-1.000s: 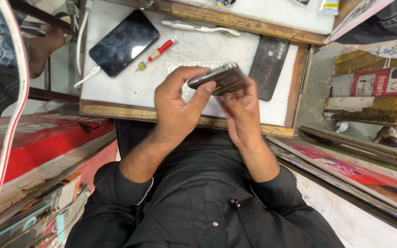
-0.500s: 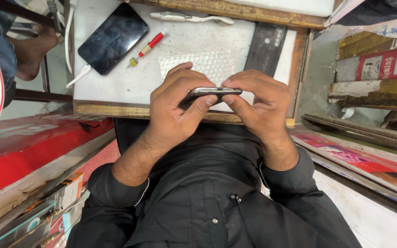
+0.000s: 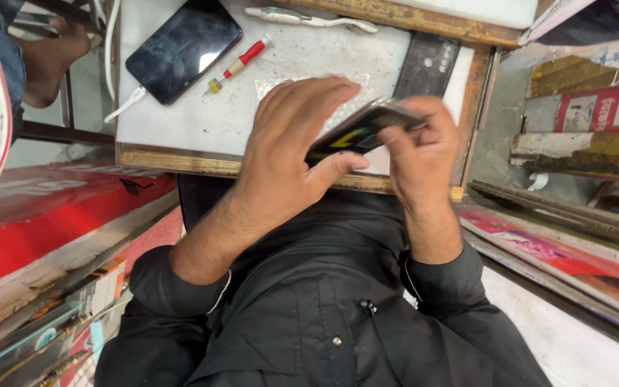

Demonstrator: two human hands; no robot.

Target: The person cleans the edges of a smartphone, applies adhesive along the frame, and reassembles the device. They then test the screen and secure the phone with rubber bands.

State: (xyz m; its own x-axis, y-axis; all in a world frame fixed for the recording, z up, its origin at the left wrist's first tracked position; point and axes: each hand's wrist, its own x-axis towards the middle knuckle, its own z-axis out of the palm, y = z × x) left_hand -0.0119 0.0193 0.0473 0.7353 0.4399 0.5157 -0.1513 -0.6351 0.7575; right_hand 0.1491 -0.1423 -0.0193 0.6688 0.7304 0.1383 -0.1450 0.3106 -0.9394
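Both my hands hold a dark smartphone (image 3: 358, 130) above the near edge of a small white worktop (image 3: 180, 129). My left hand (image 3: 291, 150) wraps over the phone's left end, thumb underneath. My right hand (image 3: 420, 154) grips its right end with fingertips along the edge. The phone is tilted, its right end higher, and its inner side with a yellow mark faces me. My hands cover much of the phone.
On the worktop lie a black phone (image 3: 183, 49) plugged into a white cable, a red-handled screwdriver (image 3: 236, 66), a white tool (image 3: 309, 18), a clear plastic film (image 3: 270, 87) and a dark back cover (image 3: 426, 66). Another person's bare foot (image 3: 51, 61) is at upper left.
The phone was held level and edge-on half a second ago; now it is tilted up to the right with its inner face showing. My left hand has slid further over it.
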